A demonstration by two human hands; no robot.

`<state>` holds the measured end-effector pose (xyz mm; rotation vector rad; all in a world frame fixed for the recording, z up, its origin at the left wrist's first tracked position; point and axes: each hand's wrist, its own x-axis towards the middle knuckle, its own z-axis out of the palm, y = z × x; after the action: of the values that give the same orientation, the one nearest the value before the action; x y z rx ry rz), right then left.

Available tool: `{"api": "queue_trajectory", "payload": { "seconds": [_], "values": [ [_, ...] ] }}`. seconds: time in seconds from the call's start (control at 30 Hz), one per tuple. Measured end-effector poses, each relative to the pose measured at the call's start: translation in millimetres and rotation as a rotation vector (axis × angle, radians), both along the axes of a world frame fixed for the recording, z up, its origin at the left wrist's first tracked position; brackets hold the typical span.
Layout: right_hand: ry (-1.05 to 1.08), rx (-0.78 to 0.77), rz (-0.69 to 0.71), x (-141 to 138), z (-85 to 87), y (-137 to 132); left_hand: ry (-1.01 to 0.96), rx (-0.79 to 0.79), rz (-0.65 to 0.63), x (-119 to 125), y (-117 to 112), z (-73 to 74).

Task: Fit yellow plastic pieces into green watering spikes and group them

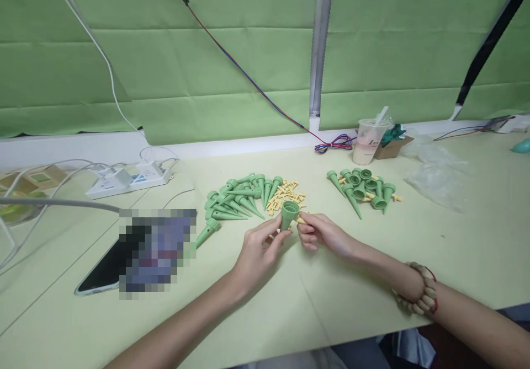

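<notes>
Green padded panels back a pale desk in the head view. Near its middle the left hand pinches a green cone spike between thumb and fingers, open mouth up, while the right hand closes its fingertips on a small yellow plug just beside the cone's rim. The fitting step looks to be in hand; next the plug likely needs lining up with the mouth. Loose yellow plugs and a pile of cones lie behind (a second cluster sits toward the right edge).
</notes>
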<state>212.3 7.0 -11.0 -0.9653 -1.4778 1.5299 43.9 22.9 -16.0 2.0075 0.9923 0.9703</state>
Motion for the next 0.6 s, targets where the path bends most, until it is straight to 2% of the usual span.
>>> {"api": "queue_trajectory", "payload": {
  "seconds": [0.13, 0.2, 0.37, 0.6],
  "values": [
    [-0.487, 0.425, -0.261, 13, -0.8, 1, -0.127, -0.256, -0.003, 3, -3, 4.1],
    [-0.667, 0.607, -0.328, 20, -0.9, 4, -0.171, -0.326, -0.005, 5, -3, 5.5],
    [-0.879, 0.95, -0.287, 28, -2.7, 11, -0.233, -0.423, -0.044, 6, -6, 5.5],
    [-0.997, 1.15, -0.163, 30, -5.7, 14, -0.301, -0.543, -0.164, 8, -10, 7.7]
  ]
}}
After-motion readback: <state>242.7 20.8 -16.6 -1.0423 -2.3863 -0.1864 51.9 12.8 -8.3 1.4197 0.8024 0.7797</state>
